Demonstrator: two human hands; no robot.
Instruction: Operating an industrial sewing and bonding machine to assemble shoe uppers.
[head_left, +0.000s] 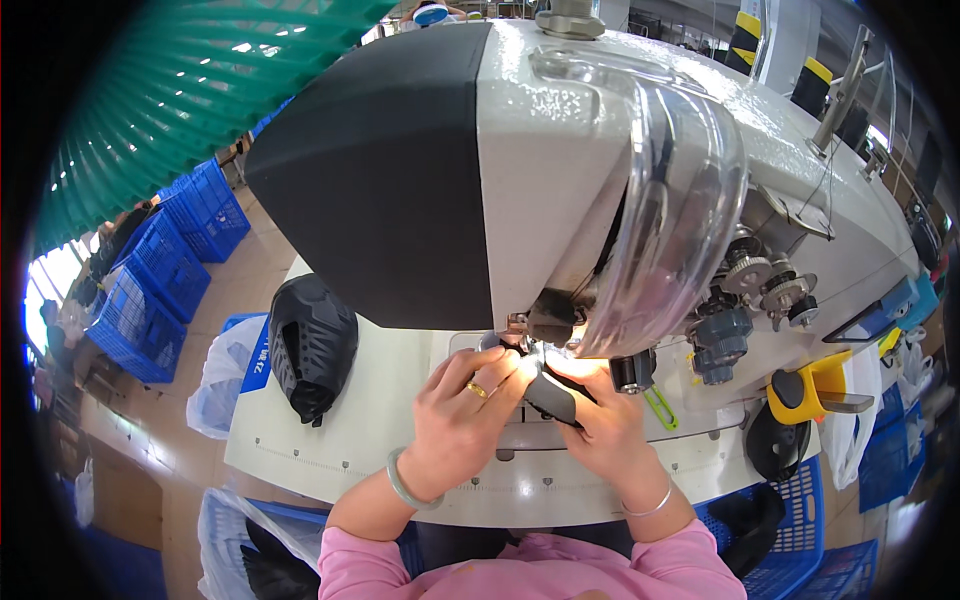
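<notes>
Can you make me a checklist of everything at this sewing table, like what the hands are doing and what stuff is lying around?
Surface: pale work table under a big white and black sewing machine.
Job's things: dark piece lit under the needle.
Clutter: black shoe upper, yellow tool.
Grippers: left hand and right hand both press the dark piece.
Cables: thin wires at the machine's right end.
Surroundings: blue crates, plastic bag.
</notes>
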